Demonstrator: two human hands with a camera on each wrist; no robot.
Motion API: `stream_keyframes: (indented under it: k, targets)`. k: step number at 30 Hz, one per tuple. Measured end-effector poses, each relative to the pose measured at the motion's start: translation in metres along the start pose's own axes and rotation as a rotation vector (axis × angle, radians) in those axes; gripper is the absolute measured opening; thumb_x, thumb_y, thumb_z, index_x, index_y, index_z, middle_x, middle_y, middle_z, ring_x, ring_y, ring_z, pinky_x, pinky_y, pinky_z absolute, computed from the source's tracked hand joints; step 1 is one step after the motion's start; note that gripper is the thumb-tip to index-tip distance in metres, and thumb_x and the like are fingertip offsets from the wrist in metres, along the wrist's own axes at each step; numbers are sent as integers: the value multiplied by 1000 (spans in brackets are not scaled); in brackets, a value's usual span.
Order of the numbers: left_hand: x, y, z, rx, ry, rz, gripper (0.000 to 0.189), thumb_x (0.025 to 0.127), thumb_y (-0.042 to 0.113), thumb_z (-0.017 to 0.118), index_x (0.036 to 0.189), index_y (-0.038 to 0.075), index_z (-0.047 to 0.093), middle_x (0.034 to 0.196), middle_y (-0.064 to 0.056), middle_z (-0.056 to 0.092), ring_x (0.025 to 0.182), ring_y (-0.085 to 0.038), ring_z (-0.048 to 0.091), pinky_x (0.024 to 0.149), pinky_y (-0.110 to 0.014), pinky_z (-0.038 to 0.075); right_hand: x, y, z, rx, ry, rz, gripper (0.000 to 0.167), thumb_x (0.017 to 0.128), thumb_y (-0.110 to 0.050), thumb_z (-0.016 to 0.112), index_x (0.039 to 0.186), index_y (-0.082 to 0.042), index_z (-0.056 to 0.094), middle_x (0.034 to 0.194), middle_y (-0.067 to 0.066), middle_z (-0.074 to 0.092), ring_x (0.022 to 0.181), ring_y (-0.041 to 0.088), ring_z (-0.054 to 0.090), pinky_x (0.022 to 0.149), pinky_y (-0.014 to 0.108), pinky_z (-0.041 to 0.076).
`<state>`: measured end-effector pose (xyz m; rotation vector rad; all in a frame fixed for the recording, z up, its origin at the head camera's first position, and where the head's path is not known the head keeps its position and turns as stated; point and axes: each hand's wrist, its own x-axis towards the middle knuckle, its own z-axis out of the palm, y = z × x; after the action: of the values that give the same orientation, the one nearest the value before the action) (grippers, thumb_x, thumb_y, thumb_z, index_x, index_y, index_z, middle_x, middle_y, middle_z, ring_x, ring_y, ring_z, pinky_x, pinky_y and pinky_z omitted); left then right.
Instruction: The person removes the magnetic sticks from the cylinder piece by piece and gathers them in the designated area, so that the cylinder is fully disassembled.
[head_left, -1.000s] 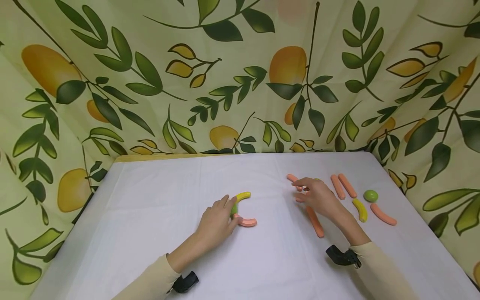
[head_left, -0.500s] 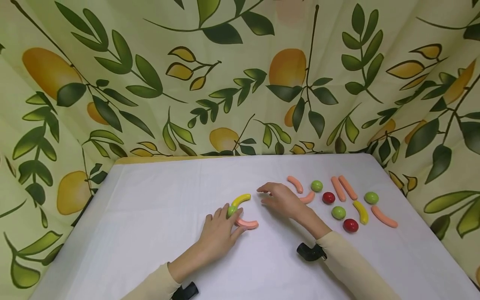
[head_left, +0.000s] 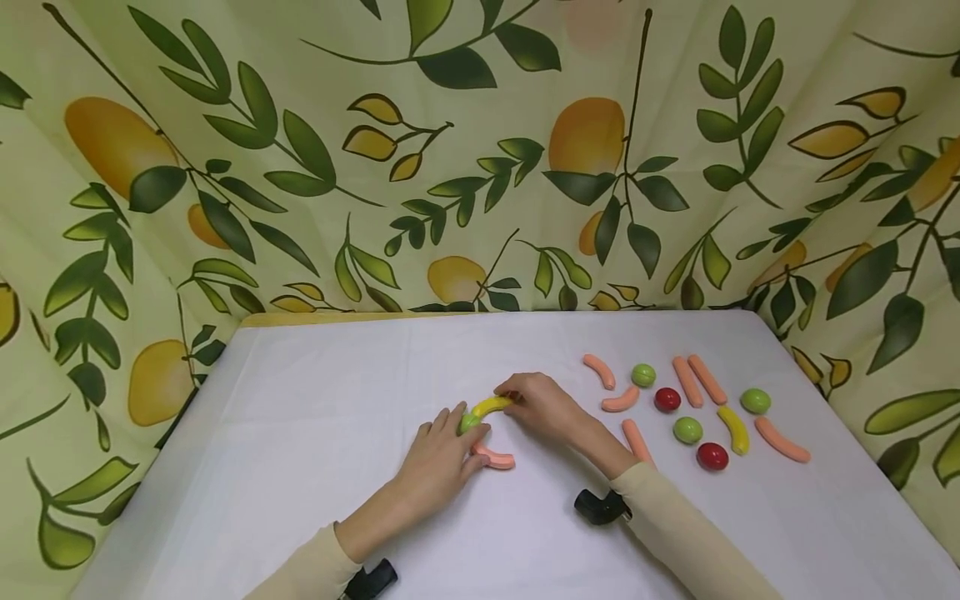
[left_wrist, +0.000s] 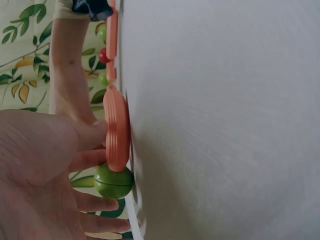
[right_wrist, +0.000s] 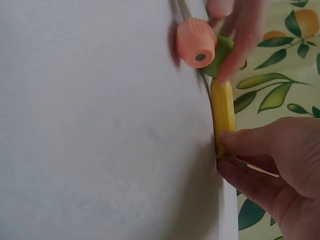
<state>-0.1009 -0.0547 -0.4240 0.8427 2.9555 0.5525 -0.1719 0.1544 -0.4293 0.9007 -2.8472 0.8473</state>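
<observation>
A green ball [head_left: 468, 423] joins a yellow curved magnetic stick [head_left: 491, 406] and a pink curved magnetic stick [head_left: 498, 461] into an open curve on the white cloth. My left hand [head_left: 431, 462] holds the pink stick near the ball between thumb and index finger, the other fingers spread beside the ball. In the left wrist view the ridged pink stick [left_wrist: 117, 130] shows in front of those fingers. My right hand [head_left: 547, 408] pinches the yellow stick's free end with thumb and fingertips. A round dark disc marks the pink stick's end [right_wrist: 199, 47] in the right wrist view.
Several loose pieces lie to the right: a red ball [head_left: 712, 456], a green ball [head_left: 687, 430], a yellow curved stick [head_left: 734, 430] and a straight pink stick [head_left: 707, 379]. Another straight pink stick [head_left: 636, 442] lies beside my right forearm. A fruit-patterned curtain [head_left: 457, 167] hangs behind the table.
My right hand has moved left from the loose pieces and taken the yellow stick's free end. My left hand stays at the joined pieces.
</observation>
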Motion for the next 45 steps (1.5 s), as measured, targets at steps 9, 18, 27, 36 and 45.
stream_keyframes:
  k: [9, 18, 27, 36, 45]
  targets:
    - [5, -8, -2, 50, 33, 29, 38, 93, 30, 67, 127, 13, 66, 139, -24, 50, 126, -43, 49, 93, -56, 44, -11, -6, 4, -31, 46, 63, 22, 79, 0, 79, 101, -2, 74, 92, 3, 70, 78, 12, 63, 70, 26, 53]
    - [10, -11, 0, 6, 111, 35, 41, 91, 24, 70, 127, 7, 64, 134, -22, 56, 122, -38, 54, 89, -53, 47, -21, -20, 8, -12, 78, 137, 23, 77, 1, 79, 98, -2, 74, 85, 1, 66, 71, 9, 57, 64, 22, 50]
    - [14, -13, 2, -37, 137, 22, 45, 87, 15, 72, 128, 0, 61, 128, -20, 61, 110, -37, 62, 86, -51, 50, -17, -23, 10, 0, 61, 180, 24, 81, -9, 80, 105, -8, 74, 90, -2, 68, 74, 10, 57, 66, 25, 48]
    - [15, -8, 0, 99, 53, 27, 55, 92, 26, 68, 139, 0, 53, 139, -20, 53, 117, -38, 59, 88, -53, 50, -12, -25, 11, -76, 54, 169, 23, 79, -10, 81, 102, -8, 77, 91, 0, 73, 72, 10, 61, 64, 26, 48]
    - [13, -6, 1, 150, 1, 6, 64, 95, 38, 62, 147, 6, 44, 150, -15, 43, 124, -39, 54, 93, -58, 46, -14, -23, 9, -67, 83, 167, 22, 76, -8, 83, 98, -6, 78, 88, 3, 74, 71, 10, 64, 63, 23, 50]
